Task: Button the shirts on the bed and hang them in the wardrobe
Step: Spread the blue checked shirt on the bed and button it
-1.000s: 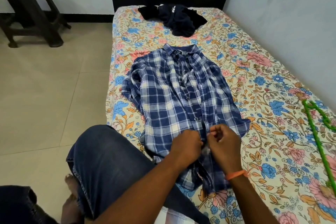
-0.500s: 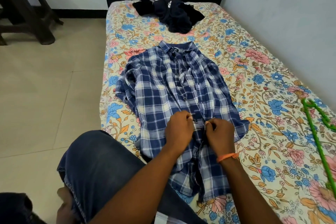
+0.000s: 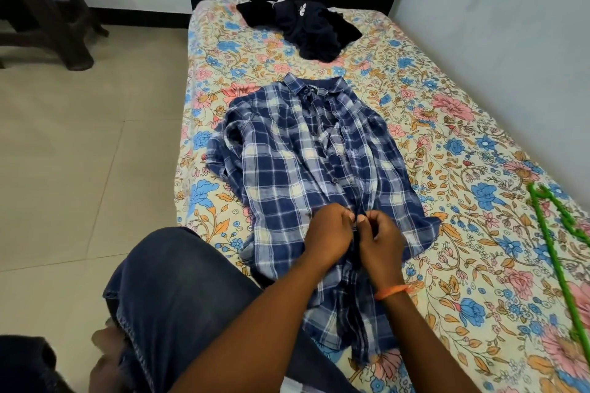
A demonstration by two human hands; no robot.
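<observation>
Plaid shirt (image 3: pixel 306 169) is laid flat on the bed (image 3: pixel 447 124), collar away, so the placket is reachable. Its edges are pinched by left hand (image 3: pixel 329 233) and right hand (image 3: pixel 378 238), both grips clamped, to seat a button.

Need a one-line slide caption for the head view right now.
Both hands, left hand and right hand, pinch the plaid shirt placket on the floral bed.

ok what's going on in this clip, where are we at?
A person kneeling at the bed is buttoning a blue plaid shirt laid flat on it. The left hand and right hand both pinch the placket about midway up; the upper part looks unbuttoned. A dark garment lies crumpled near the headboard, untouched. A green hanger lies on the bed to the right.
</observation>
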